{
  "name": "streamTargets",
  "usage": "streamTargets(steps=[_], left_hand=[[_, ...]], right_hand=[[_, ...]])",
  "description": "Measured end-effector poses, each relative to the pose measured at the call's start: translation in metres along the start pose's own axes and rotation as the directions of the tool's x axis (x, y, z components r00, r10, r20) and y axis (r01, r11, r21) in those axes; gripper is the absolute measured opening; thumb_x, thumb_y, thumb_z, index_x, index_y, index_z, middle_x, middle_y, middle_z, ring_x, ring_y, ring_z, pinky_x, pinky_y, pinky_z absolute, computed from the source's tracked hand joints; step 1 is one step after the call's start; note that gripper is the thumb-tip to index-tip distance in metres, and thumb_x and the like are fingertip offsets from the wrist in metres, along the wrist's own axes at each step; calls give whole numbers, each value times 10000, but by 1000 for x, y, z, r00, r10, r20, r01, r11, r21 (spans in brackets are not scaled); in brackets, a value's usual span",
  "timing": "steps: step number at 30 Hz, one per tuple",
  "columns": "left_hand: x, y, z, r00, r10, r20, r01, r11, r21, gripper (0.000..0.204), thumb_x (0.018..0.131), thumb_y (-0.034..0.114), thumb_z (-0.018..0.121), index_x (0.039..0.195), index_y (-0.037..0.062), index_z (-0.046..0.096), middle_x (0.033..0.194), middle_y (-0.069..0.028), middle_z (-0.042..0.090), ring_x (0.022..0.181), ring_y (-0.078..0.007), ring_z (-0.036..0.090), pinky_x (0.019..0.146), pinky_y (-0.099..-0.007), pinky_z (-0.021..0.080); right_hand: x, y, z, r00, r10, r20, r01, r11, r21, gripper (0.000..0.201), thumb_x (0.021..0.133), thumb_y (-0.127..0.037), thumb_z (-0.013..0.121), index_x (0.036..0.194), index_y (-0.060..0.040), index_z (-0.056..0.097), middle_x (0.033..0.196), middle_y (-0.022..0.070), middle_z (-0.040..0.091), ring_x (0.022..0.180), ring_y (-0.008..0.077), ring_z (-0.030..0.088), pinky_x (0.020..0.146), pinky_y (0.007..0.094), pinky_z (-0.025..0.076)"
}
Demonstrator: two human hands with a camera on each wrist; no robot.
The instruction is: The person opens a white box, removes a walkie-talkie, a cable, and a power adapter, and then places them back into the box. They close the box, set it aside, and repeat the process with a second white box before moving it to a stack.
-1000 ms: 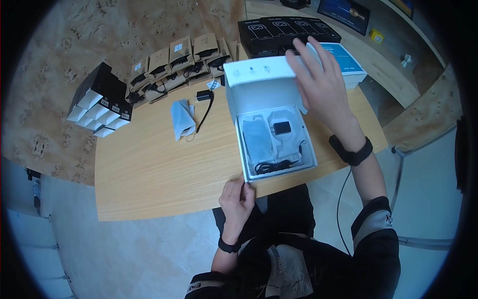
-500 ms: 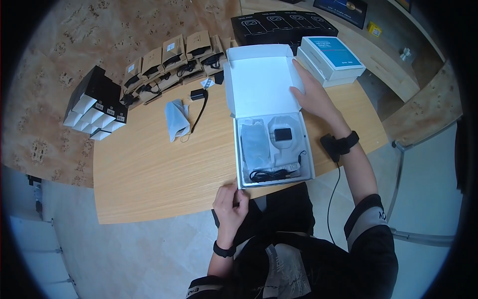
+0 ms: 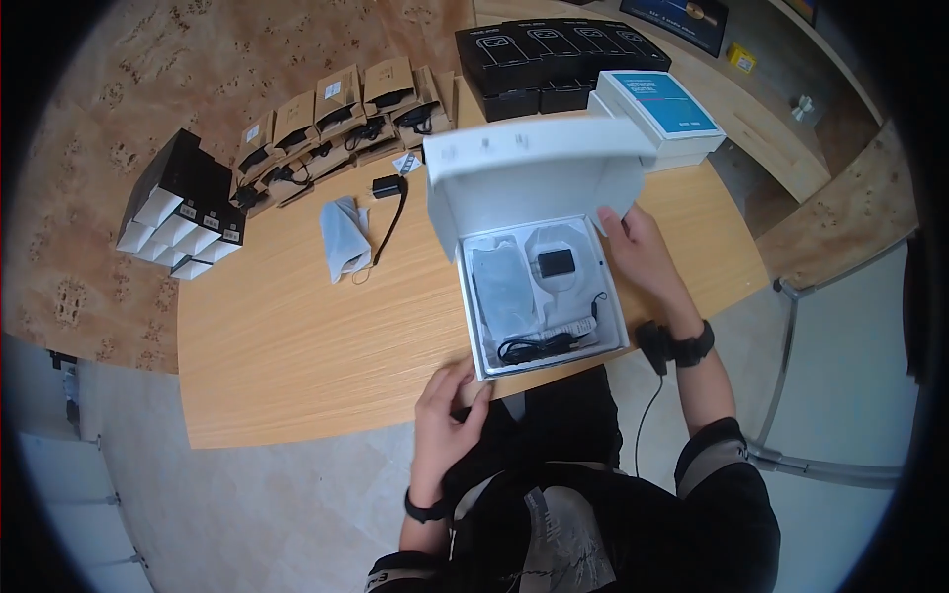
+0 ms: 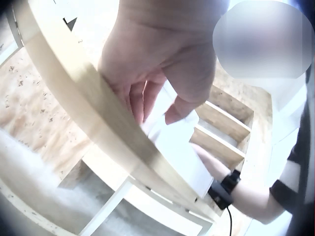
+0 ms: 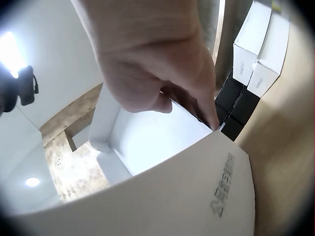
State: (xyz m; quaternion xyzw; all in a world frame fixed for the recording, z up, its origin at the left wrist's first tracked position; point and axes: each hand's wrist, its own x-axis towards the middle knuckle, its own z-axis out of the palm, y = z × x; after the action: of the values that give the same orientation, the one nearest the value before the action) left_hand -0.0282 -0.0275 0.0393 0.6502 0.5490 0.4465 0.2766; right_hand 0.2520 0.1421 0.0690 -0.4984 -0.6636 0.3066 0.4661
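Note:
A white box (image 3: 620, 336) stands at the table's near edge with its lid (image 3: 539, 193) raised and tilted forward. Inside lie a wrapped, pale blue-grey item (image 3: 503, 287), a black power adapter (image 3: 556, 263) and a coiled black cable (image 3: 534, 348). My right hand (image 3: 641, 255) holds the lid's right side, thumb inside the edge; the other fingers are partly hidden behind it. In the right wrist view the right hand (image 5: 152, 73) reaches over the white cardboard edge. My left hand (image 3: 445, 420) grips the box's near left corner between thumb and fingers.
A pale blue pouch (image 3: 344, 239) and a black adapter with cable (image 3: 388, 186) lie left of the box. Brown cardboard packs (image 3: 336, 99) with black cables, black-and-white boxes (image 3: 178, 208), black cartons (image 3: 554, 59) and white-and-blue boxes (image 3: 667, 104) line the table's back.
My right hand has come down from the lid's top to its right side. The lid swung back until it stood far open, then tilted forward again. The left hand stays at the corner.

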Motion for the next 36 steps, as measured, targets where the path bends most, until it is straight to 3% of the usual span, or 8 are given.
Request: streamTargets(steps=[8,10,17,22,25,32,34,36], left_hand=[[72,20,-19,996,61,-62,-62,998,-8,684,941,81,672,1534,11,337,1292,-254,632,1207,-373,635,1010,-417,507],[93,16,-11,995,80,-66,-81,997,-3,676,961,89,648,1538,4,305,1285,-269,633,1219,-394,627,1021,-432,502],[117,15,-2,997,80,4,-80,986,143,476,961,71,609,1400,-24,450,793,-250,687,548,-340,634,555,-410,492],[106,13,-14,980,109,165,-140,972,189,646,856,64,706,1449,101,454,1112,-259,685,1025,-425,695,853,-439,565],[96,12,-19,968,-3,252,-37,987,154,708,858,108,733,1492,124,419,1300,-261,627,1176,-442,633,955,-449,541],[49,-10,-25,978,-63,199,91,986,-139,641,955,45,576,1565,84,384,1454,-248,545,1332,-337,566,1082,-375,456],[25,-7,-25,991,-76,113,119,885,-451,596,965,31,552,1535,-24,386,1528,-235,478,1419,-329,477,1162,-382,373],[13,0,-16,994,-32,109,66,944,-322,612,954,19,576,1536,-14,390,1533,-236,470,1416,-328,481,1159,-392,379]], right_hand=[[-29,-14,1,992,124,35,-111,961,-253,247,1045,-132,500,1052,87,616,765,200,659,691,243,630,648,365,474],[-28,-22,4,997,77,-26,-81,964,-254,282,1025,-142,543,918,106,622,722,289,621,653,482,598,592,465,466],[-38,-13,8,975,-221,29,215,893,-396,222,990,-93,550,1091,81,645,898,310,662,833,489,644,712,476,534],[-54,1,-6,934,-306,184,353,868,-349,708,929,-16,635,1567,-26,328,1350,231,619,1240,351,621,963,374,527],[-60,-12,-26,926,68,371,-53,997,-50,699,952,-28,630,1579,-37,319,1448,204,563,1370,275,523,1070,341,456],[-124,0,-16,990,74,120,-121,883,454,589,981,-15,555,1537,34,363,1510,201,505,1383,276,505,1156,407,367],[-149,-16,-6,990,103,94,-132,915,381,593,968,-31,572,1524,39,378,1509,206,504,1385,287,504,1162,419,360],[-160,-24,-1,998,-34,59,23,984,176,646,907,-56,647,1505,19,415,1512,211,500,1370,335,525,1152,428,379]])
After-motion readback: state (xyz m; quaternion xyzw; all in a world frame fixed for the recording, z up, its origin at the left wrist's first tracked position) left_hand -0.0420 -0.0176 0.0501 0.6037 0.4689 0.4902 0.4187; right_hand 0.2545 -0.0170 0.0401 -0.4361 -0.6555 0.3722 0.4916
